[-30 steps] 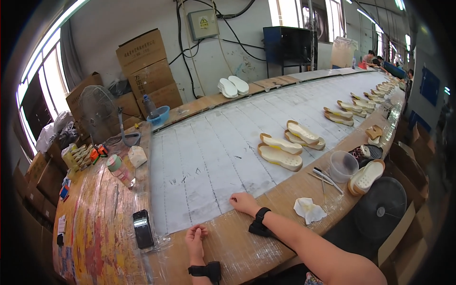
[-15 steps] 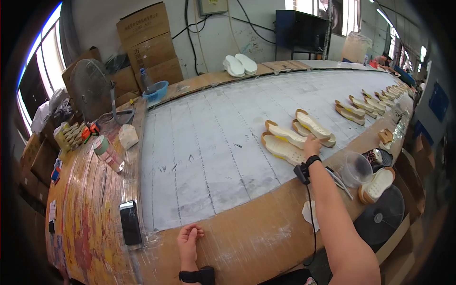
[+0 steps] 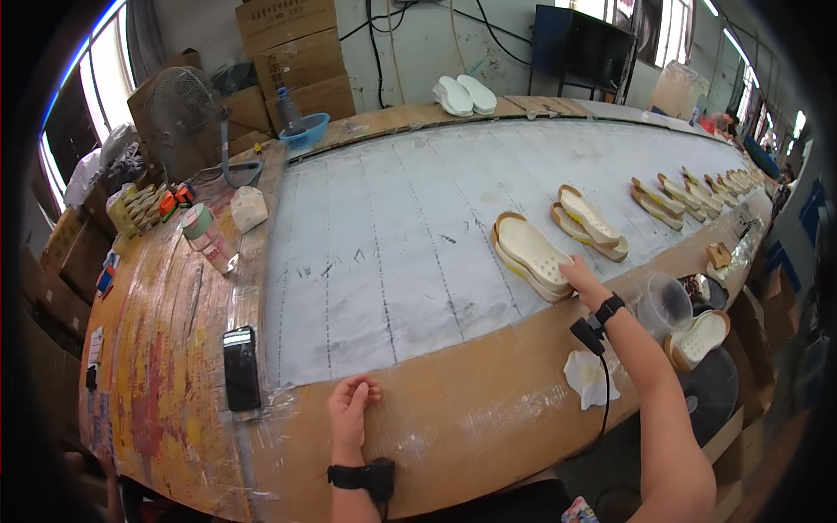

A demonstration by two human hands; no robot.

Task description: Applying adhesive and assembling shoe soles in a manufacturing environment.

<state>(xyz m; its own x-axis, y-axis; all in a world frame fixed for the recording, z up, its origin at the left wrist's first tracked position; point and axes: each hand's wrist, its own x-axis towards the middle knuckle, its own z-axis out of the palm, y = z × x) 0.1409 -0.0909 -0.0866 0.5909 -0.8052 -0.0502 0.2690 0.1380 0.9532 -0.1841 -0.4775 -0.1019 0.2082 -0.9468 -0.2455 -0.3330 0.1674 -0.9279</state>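
My right hand (image 3: pixel 582 277) grips the near end of a cream shoe sole (image 3: pixel 534 247), which is perforated at that end. This sole lies on top of a second one with a tan edge and yellow marks along its side. My left hand (image 3: pixel 353 403) rests on the brown board at the table's front, its fingers loosely curled together with nothing visible in them. Just beyond the right hand, another stacked pair of soles (image 3: pixel 589 216) lies on the white sheet (image 3: pixel 375 235).
Several sole pairs (image 3: pixel 656 200) run in a row toward the far right. A phone (image 3: pixel 241 368), pink bottle (image 3: pixel 209 237) and fan (image 3: pixel 183 118) are at left. By my right forearm are a clear tub (image 3: pixel 664 303), a white cloth (image 3: pixel 589 378) and a loose sole (image 3: pixel 699 340).
Two soles that lay side by side are now stacked, one on the other. My right hand has moved from the farther pair to this nearer one. My left hand remains on the board.
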